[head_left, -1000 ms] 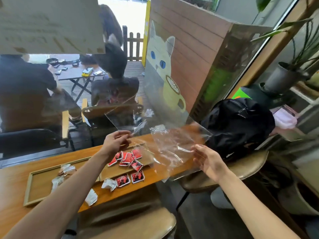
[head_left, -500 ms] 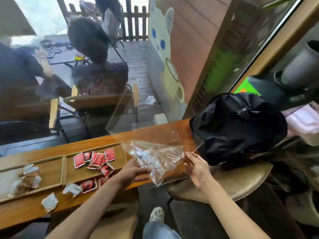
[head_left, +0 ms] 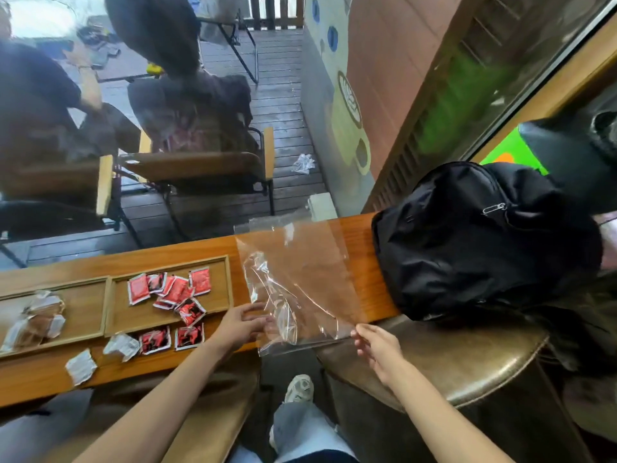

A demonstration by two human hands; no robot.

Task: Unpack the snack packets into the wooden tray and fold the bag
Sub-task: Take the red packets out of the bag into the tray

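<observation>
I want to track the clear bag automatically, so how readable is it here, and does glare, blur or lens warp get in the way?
Head view: the clear bag shows mainly by crease highlights and its edge, with the wooden counter visible through it; the wide lens bows that counter; the window reflections above are soft and smeared; both the left hand and right hand look reasonably sharp.

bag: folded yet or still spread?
Spread, not folded. The bag lies flat and open on the counter, near edge overhanging, left hand and right hand at its near corners.
</observation>
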